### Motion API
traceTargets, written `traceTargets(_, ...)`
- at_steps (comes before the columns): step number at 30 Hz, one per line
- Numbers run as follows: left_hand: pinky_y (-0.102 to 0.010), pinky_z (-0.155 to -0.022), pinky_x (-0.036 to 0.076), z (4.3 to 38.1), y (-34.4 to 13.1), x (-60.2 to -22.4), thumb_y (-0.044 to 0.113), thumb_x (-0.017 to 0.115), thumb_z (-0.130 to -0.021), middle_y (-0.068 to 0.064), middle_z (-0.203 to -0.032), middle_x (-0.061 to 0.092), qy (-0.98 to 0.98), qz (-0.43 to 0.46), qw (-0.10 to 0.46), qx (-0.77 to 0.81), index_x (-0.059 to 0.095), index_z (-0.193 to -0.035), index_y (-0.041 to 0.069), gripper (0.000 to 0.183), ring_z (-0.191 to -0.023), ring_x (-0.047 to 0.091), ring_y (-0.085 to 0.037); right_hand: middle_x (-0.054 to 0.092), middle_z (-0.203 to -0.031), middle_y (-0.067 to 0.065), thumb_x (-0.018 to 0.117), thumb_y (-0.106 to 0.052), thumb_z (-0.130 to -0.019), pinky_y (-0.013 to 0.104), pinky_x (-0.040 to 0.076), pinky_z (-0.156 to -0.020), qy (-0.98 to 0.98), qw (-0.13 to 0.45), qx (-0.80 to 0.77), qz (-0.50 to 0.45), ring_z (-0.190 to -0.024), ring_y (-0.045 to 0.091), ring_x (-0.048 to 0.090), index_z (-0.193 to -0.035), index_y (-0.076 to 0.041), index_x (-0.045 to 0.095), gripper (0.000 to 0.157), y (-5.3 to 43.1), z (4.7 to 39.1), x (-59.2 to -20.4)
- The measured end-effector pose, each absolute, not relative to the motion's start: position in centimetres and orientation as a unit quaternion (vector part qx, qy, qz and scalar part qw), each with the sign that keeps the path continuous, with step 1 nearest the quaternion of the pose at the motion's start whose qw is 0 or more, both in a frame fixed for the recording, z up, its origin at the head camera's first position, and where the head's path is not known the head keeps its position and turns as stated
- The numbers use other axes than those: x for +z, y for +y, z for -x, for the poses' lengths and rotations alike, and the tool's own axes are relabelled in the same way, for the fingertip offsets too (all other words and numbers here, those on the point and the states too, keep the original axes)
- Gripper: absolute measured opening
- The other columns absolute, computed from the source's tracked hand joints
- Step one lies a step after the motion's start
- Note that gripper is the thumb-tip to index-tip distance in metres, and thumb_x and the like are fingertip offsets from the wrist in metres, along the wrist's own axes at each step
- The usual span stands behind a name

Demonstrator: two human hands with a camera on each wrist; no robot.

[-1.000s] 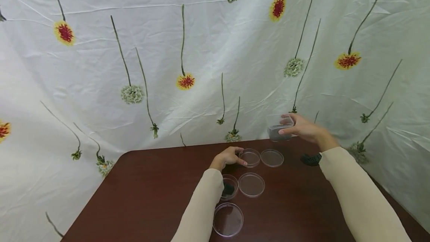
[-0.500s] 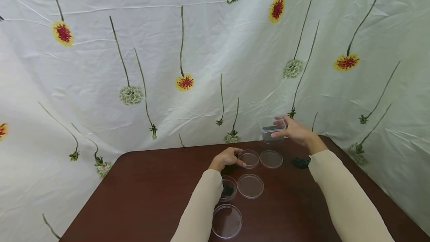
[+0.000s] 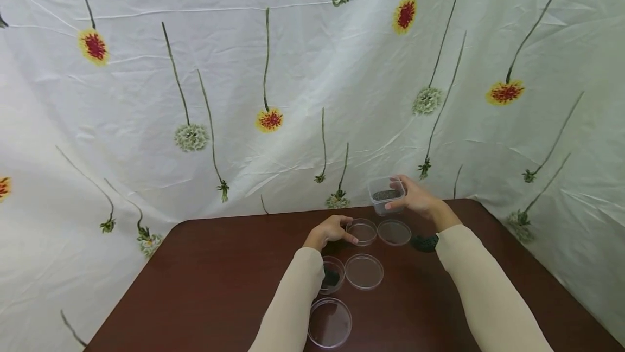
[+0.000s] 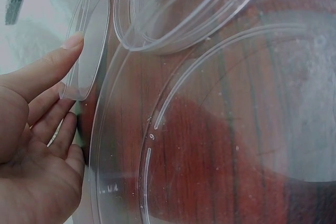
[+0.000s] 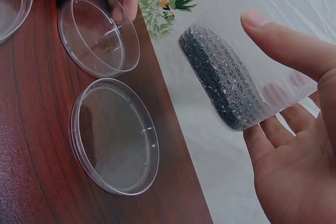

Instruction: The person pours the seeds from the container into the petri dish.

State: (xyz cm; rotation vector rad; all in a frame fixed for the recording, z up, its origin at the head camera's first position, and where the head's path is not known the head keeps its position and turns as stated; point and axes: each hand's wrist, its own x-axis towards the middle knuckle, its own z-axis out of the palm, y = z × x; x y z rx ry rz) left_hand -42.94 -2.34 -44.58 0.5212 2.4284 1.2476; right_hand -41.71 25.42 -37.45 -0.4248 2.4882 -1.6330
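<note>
At the table's back, my left hand (image 3: pixel 329 230) pinches the rim of a clear petri dish (image 5: pixel 97 38) between thumb and fingers; the dish lies on the table. A second petri dish (image 5: pixel 116 137) stands just right of it. My right hand (image 3: pixel 415 201) grips a clear plastic tub (image 3: pixel 387 196) by its side, thumb on one wall and fingers around another. Dark, fine granules (image 5: pixel 223 80) fill the tub's lower part. The tub is in the air above and behind the second dish. In the left wrist view, my left thumb (image 4: pixel 55 64) touches a dish's edge.
Nearer on the brown table (image 3: pixel 234 276) lie another petri dish (image 3: pixel 364 272), a dish partly behind my left sleeve (image 3: pixel 340 272), and a large round lid or dish (image 3: pixel 330 324). A dark object (image 3: pixel 423 243) shows by my right wrist. White flowered cloth (image 3: pixel 293 70) hangs behind.
My right hand has carried the tub left and down, closer to the back dishes. The tub's opening now tips more into view. The left hand has stayed on its dish.
</note>
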Motion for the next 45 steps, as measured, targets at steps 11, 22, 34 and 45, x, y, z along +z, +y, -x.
traceTargets(11,-0.052,-0.114,0.036,42.7,-2.0,-44.7,0.012,0.084,-0.089,-0.013,-0.152,0.051,0.861,-0.183,0.179,0.439,0.052,-0.152,0.006,0.071,-0.144,0.041,-0.036,0.023,-0.163,0.030,0.083,-0.004,-0.088,0.061,0.043,-0.103,0.842,0.044,-0.521,0.131,-0.147,0.049,0.025,-0.162,0.002,0.017,0.099,24.8,41.7,-38.1)
traceTargets(22,-0.051,-0.113,0.037,42.9,-2.1,-44.6,0.010,0.085,-0.088,-0.017,-0.152,0.049,0.859,-0.180,0.177,0.445,0.051,-0.151,0.004,0.072,-0.143,0.042,-0.037,0.027,-0.162,0.029,0.087,-0.005,-0.083,0.063,0.020,-0.117,0.875,0.002,-0.457,0.161,-0.152,0.048,0.014,-0.160,0.005,0.020,0.102,24.2,42.4,-38.9)
traceTargets(34,-0.050,-0.113,0.038,43.2,-2.1,-44.6,0.011,0.085,-0.088,-0.017,-0.152,0.049,0.863,-0.178,0.178,0.438,0.052,-0.151,0.005,0.072,-0.142,0.042,-0.036,0.028,-0.162,0.028,0.087,-0.007,-0.083,0.062,0.025,-0.116,0.909,-0.032,-0.387,0.155,-0.148,0.048,0.024,-0.159,0.003,0.022,0.101,23.6,43.0,-39.8)
traceTargets(45,-0.051,-0.112,0.038,43.3,-2.3,-44.6,0.013,0.086,-0.087,-0.016,-0.152,0.049,0.863,-0.173,0.182,0.437,0.053,-0.151,0.007,0.073,-0.142,0.042,-0.037,0.034,-0.156,0.033,0.088,-0.001,-0.077,0.062,0.027,-0.115,0.918,-0.088,-0.341,0.185,-0.144,0.051,0.031,-0.155,0.007,0.029,0.098,23.0,43.1,-40.2)
